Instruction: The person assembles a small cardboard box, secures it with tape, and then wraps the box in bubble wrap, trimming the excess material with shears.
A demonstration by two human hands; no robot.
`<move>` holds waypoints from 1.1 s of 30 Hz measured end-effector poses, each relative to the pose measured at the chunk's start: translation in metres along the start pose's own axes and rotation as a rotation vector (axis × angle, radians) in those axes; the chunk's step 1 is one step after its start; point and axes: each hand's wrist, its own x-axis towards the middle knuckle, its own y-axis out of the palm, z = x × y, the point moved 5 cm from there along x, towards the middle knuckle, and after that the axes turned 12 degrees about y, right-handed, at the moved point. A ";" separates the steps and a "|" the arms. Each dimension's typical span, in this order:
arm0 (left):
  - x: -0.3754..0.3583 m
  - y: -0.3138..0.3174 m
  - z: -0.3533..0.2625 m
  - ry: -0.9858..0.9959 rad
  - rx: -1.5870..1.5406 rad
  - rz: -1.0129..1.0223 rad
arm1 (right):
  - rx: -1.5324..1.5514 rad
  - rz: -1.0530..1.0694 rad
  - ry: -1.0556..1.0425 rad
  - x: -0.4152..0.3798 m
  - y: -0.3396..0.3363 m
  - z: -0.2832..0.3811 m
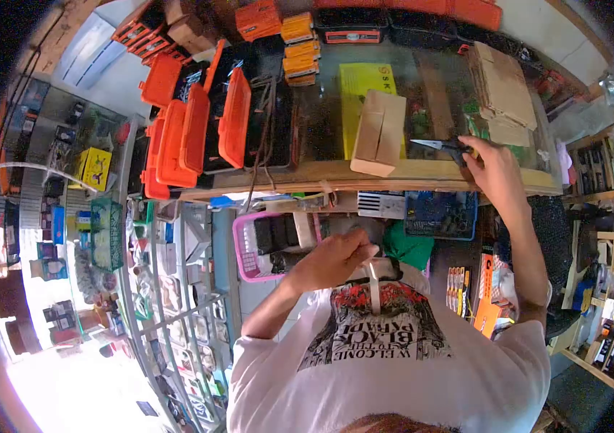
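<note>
My right hand (496, 172) is over the counter's front edge, its fingers closed at the black handles of a pair of scissors (430, 144). The silver blades point left, towards a closed brown cardboard box (379, 133). That box sits at the counter's edge, partly over a yellow sheet (354, 94). In front of my chest, my left hand (336, 260) is closed with its fingertips pinched together. From them hangs a narrow whitish strip (374, 292), overlapping the printed shirt.
Several orange-lidded black cases (195, 130) stand open at the counter's left. Flattened cardboard (502, 90) is stacked at its right, and small orange-yellow boxes (300, 50) at the back. Below are a pink basket (246, 252) and a blue tray (440, 216). Metal shelving (177, 310) rises on the left.
</note>
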 end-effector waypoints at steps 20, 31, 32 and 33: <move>0.013 -0.018 0.005 0.001 -0.068 0.093 | 0.466 0.932 -0.066 -0.030 -0.016 0.025; 0.021 -0.015 -0.007 0.014 0.008 0.121 | 0.207 1.453 -0.418 -0.071 0.047 0.074; 0.020 -0.014 -0.006 0.034 0.021 0.108 | 0.217 1.468 -0.418 -0.071 0.050 0.076; 0.019 -0.013 -0.006 0.052 0.033 0.094 | 0.228 1.485 -0.418 -0.071 0.052 0.077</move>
